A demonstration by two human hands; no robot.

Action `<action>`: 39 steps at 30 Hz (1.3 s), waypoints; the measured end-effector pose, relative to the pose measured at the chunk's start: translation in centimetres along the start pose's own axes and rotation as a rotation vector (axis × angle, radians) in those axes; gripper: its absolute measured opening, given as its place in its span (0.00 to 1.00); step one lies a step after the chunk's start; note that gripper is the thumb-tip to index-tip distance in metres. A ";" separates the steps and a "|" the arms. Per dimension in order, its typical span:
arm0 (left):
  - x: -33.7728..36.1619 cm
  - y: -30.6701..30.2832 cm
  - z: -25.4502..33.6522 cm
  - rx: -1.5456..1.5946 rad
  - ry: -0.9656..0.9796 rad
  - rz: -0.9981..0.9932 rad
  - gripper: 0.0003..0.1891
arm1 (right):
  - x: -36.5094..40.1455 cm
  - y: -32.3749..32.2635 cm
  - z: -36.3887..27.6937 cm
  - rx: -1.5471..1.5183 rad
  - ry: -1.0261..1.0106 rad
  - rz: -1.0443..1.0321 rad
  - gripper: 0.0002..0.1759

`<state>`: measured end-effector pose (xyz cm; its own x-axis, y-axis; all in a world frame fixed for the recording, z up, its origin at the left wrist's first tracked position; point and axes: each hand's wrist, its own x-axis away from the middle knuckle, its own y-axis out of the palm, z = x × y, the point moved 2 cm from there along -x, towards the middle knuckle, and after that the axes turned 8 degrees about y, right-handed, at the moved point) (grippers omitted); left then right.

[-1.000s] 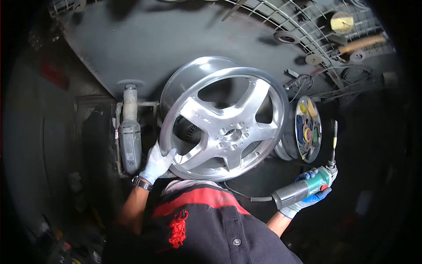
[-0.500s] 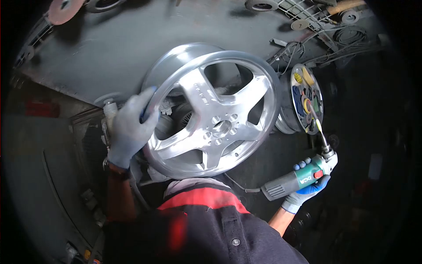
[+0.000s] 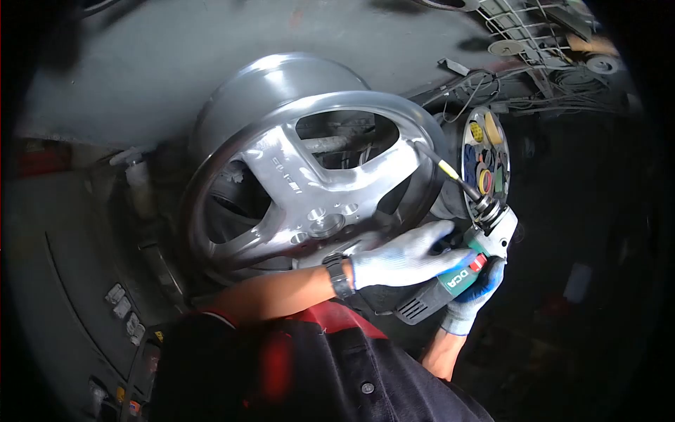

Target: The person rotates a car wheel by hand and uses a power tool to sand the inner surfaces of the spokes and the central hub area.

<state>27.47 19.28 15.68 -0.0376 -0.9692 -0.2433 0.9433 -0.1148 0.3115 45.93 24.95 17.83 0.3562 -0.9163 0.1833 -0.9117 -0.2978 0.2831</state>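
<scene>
A silvery five-spoke wheel (image 3: 281,165) stands tilted in front of me, its hub holes low in the middle. My right hand (image 3: 478,295), in a white and blue glove, grips a green and grey power tool (image 3: 457,278) from below. The tool's long shaft (image 3: 450,170) reaches up and left, its tip at the end of the upper right spoke. My left hand (image 3: 411,257), gloved and with a black watch on the wrist, lies across the tool's body near the red switch. Its fingertips are partly hidden behind the tool.
Right of the wheel is a round tray (image 3: 508,151) holding tape rolls and pads. Cables (image 3: 481,88) and a wire rack (image 3: 506,24) with discs are at the upper right. A grey panel (image 3: 162,70) lies behind the wheel.
My left hand has left the wheel's left rim and moved right onto the tool. The tool has shifted left, bringing its shaft tip to the spoke. The wheel appears lower and further left, turned slightly.
</scene>
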 end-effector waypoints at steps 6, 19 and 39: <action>-3.3 2.5 -0.8 0.287 -0.026 0.048 0.31 | -0.2 -0.1 -0.8 0.141 -0.109 -0.082 0.27; -2.5 2.5 -1.3 0.281 0.052 0.241 0.31 | -0.3 2.1 -2.4 0.258 0.009 0.026 0.38; -1.4 1.9 0.5 0.277 0.012 0.333 0.35 | -0.1 3.3 -2.3 0.200 0.082 0.041 0.30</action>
<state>29.15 20.34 17.12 0.2591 -0.9609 -0.0977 0.7792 0.1482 0.6090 43.39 24.71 20.92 0.3257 -0.9063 0.2694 -0.9454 -0.3152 0.0825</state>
